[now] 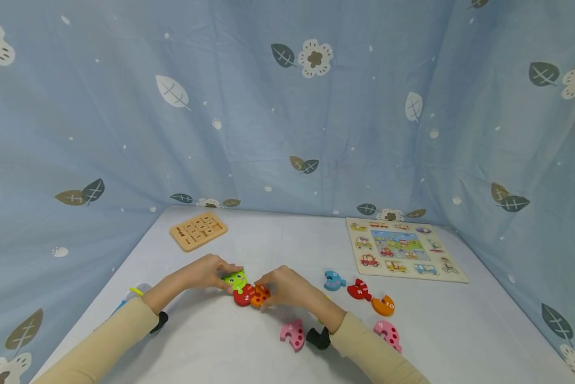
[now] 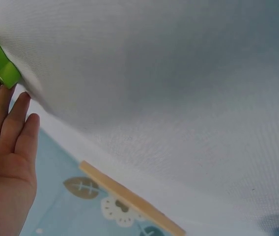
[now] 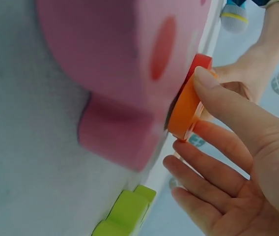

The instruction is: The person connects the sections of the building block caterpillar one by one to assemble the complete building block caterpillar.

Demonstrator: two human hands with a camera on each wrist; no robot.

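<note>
In the head view, my left hand (image 1: 207, 272) grips the edge of a green puzzle piece with a smiling face (image 1: 237, 279). A red puzzle piece numbered 2 (image 1: 242, 298) lies against it. On the red piece's other side, an orange puzzle piece with red dots (image 1: 260, 296) sits between the thumb and fingers of my right hand (image 1: 287, 288). The right wrist view shows the thumb pressing on the orange piece's upper side, the other fingers spread below. In the left wrist view, the green piece's edge touches my fingertips; the thumb is mostly cut off.
A pink piece numbered 4 (image 1: 293, 335) lies near my right wrist. Rightward are blue (image 1: 334, 281), red (image 1: 359, 290), orange (image 1: 383, 305) and pink (image 1: 388, 334) pieces. A wooden number board (image 1: 198, 231) and a picture puzzle board (image 1: 402, 250) lie farther back. A toy microphone (image 3: 235, 20) is beside my left arm.
</note>
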